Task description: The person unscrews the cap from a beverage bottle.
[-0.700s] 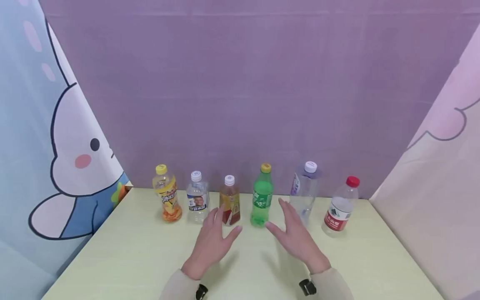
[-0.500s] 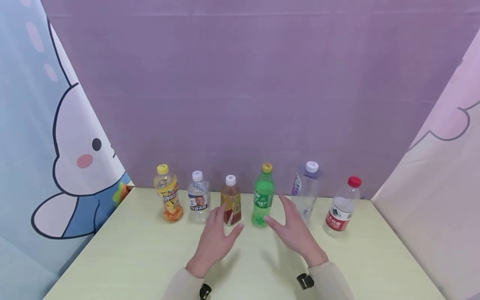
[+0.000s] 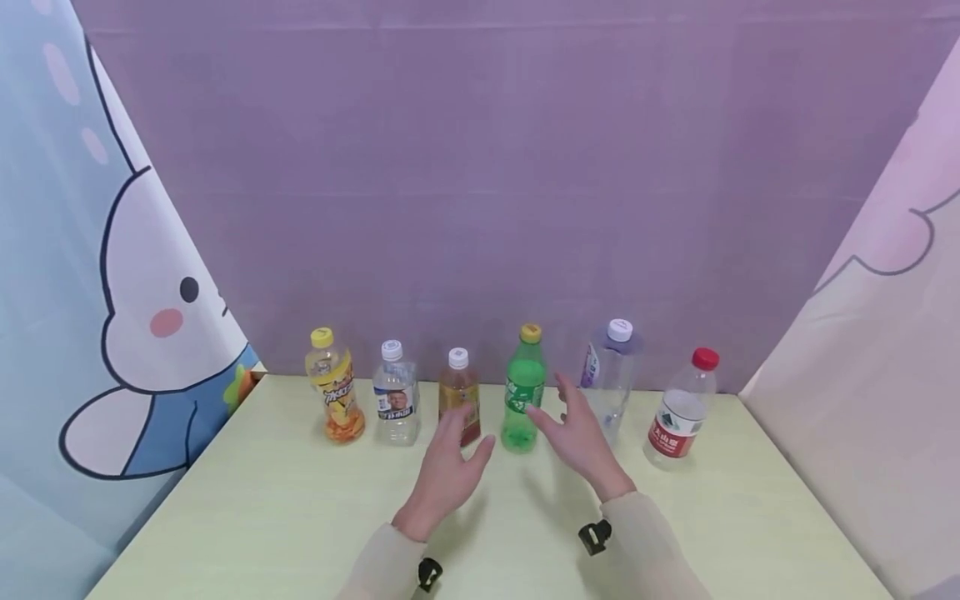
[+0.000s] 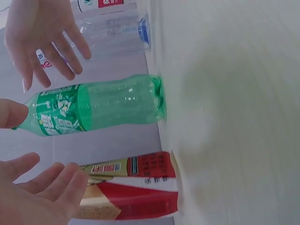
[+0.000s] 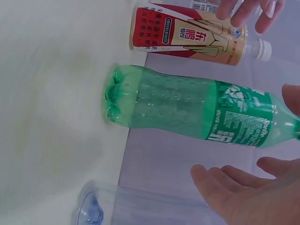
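A green soda bottle (image 3: 523,392) with a yellow cap stands upright in the middle of a row. My left hand (image 3: 445,477), fingers spread, is in front of the red-and-gold drink bottle (image 3: 459,396) and overlaps its lower part in the head view. My right hand (image 3: 577,437) is spread too, just to the right of the green bottle and in front of the large clear bottle (image 3: 611,379) with a white cap. Both wrist views show the green bottle between the hands; neither hand grips anything.
To the left stand a small clear water bottle (image 3: 397,400) and a yellow-capped bottle (image 3: 337,392) with orange at its base. A red-capped bottle (image 3: 681,412) is at the right. The row lines the back of the pale table (image 3: 247,517), before a purple curtain (image 3: 480,167).
Both hands have moved forward and closer together, toward the green bottle: the left one to the right, the right one slightly to the left. The bottles have stayed in place.
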Demonstrator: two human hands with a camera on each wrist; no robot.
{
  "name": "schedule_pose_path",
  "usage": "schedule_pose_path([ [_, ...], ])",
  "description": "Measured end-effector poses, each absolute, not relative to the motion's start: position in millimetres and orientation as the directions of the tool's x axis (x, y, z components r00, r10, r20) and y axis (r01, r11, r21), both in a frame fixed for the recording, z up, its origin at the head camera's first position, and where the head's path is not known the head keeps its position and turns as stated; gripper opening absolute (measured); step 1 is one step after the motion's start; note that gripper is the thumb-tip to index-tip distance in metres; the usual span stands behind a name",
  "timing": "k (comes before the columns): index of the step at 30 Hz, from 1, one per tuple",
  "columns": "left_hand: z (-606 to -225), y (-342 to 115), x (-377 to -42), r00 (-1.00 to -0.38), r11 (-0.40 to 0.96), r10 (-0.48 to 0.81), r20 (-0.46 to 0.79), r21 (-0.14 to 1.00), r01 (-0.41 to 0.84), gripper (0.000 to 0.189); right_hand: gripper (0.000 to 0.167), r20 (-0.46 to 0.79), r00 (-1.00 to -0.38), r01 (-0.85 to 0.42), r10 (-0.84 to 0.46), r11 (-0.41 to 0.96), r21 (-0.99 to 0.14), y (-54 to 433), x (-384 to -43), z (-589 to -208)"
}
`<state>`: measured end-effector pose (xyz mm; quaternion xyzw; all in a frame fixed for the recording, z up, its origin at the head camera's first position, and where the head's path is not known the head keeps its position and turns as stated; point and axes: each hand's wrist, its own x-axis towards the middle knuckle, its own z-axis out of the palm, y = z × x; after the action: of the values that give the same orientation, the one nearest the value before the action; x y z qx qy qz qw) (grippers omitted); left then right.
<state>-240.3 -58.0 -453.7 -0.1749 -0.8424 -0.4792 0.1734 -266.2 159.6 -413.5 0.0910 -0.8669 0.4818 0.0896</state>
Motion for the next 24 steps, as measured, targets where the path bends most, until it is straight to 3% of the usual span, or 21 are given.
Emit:
schedule_pose_path([
  [6,-456.4,-48.1,-245.8,-0.877,0.462,0.157,0.454,0.751,0.471,0.052,0.085,0.245,-0.969,-0.234,-0.044,0.499,-0.834,155.8,-279.4,-410.7],
  [15,-459.3,-32.9,-258.6,-0.916,0.358,0.158,0.368,0.843,0.401,0.051,0.084,0.25,-0.967,-0.241,-0.047,0.482,-0.842,150.3,-291.3,-403.1],
  [24,-463.8,-20.4,-266.4,-0.93,0.4,0.213,0.298,0.842,0.362,0.06,0.088,0.233,-0.971,-0.231,-0.058,0.499,-0.835,146.9,-297.4,-397.1],
])
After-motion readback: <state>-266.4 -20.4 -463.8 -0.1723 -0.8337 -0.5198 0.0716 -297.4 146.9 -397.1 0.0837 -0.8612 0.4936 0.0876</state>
